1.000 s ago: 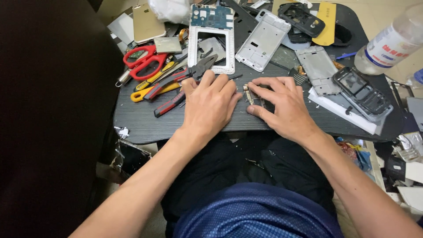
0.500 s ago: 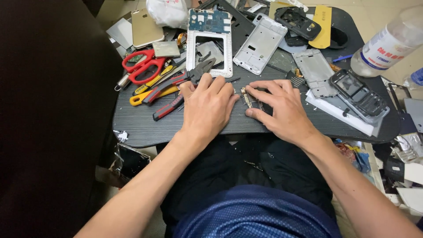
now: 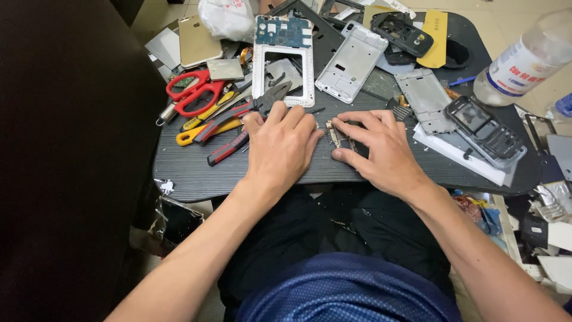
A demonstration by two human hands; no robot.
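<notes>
Both hands sit much as half a second earlier; only the view has shifted slightly. Left hand (image 3: 280,146) lies palm down on the dark tray table (image 3: 196,179), fingers extended and close together, gripping nothing, fingertips just short of the pliers (image 3: 250,110). Right hand (image 3: 381,149) rests beside it, fingers curled loosely around a small metal component (image 3: 338,136) on the table, thumb below it, index finger above. Red scissors (image 3: 190,92) lie left of the pliers; a white phone frame (image 3: 283,59) and a dark handset (image 3: 485,131) lie beyond.
</notes>
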